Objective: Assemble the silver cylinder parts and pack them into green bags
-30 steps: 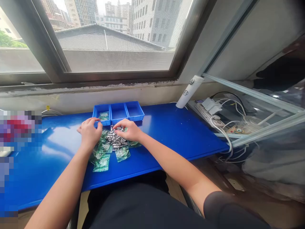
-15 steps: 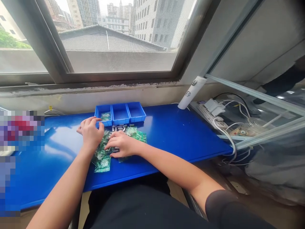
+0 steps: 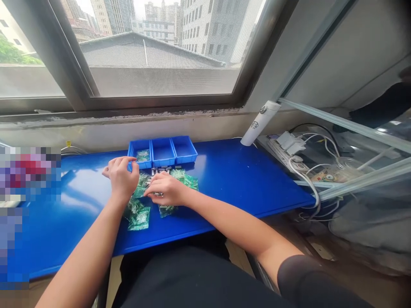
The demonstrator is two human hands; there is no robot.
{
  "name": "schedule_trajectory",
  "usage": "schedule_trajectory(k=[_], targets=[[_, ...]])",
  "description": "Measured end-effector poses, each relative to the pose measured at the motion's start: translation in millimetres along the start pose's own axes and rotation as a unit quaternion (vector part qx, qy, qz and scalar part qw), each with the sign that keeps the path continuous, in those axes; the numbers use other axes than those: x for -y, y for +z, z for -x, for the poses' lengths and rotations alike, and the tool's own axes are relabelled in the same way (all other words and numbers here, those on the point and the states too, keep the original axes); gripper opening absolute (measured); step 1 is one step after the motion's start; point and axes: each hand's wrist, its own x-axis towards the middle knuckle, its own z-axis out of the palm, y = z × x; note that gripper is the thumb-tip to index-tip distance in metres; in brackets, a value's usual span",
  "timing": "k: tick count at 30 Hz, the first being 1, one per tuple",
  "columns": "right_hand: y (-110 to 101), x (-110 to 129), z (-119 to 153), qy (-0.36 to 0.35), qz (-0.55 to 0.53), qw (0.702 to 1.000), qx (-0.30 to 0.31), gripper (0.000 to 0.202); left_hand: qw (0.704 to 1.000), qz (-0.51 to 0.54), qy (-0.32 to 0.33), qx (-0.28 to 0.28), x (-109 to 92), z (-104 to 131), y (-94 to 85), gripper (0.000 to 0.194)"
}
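Observation:
Small green packets (image 3: 139,218) lie in a loose pile on the blue table, with small dark and silvery metal parts (image 3: 160,170) among them. My left hand (image 3: 123,177) is over the pile's left side, just in front of the left bin, its thumb and fingers apart and nothing visible in it. Over the middle of the pile is my right hand (image 3: 165,188), its fingers bent down together at the metal parts; what they hold, if anything, is hidden. Three joined blue bins (image 3: 163,163) stand behind the pile. The left bin holds some green packets (image 3: 142,155).
A white bottle (image 3: 260,124) stands at the table's back right. Beyond the right edge are a power strip, white cables (image 3: 305,179) and metal frame bars (image 3: 353,123). A blurred-out patch covers the far left. A window is behind the table.
My right hand has moved slightly up and its fingers have drawn closer together. My left hand has stayed almost where it was.

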Motion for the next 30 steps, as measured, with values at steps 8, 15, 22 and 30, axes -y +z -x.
schedule_trajectory(k=[8,15,22,30], targets=[[-5,-2,0,0.052,-0.06,0.994,-0.072,0.015,0.998,0.04,0.043,-0.006,2,-3,-1.2,0.02],[-8,-3,-1,0.175,-0.159,0.956,-0.173,0.011,0.987,0.153,0.044,0.011,-3,-3,-9.9,0.023],[-13,-21,-2,0.312,-0.265,0.872,-0.271,0.019,0.961,0.24,0.073,0.112,-9,3,-11.8,0.025],[-14,-25,-2,0.336,-0.276,0.851,-0.294,0.024,0.951,0.275,0.06,0.131,-11,5,-5.7,0.016]])
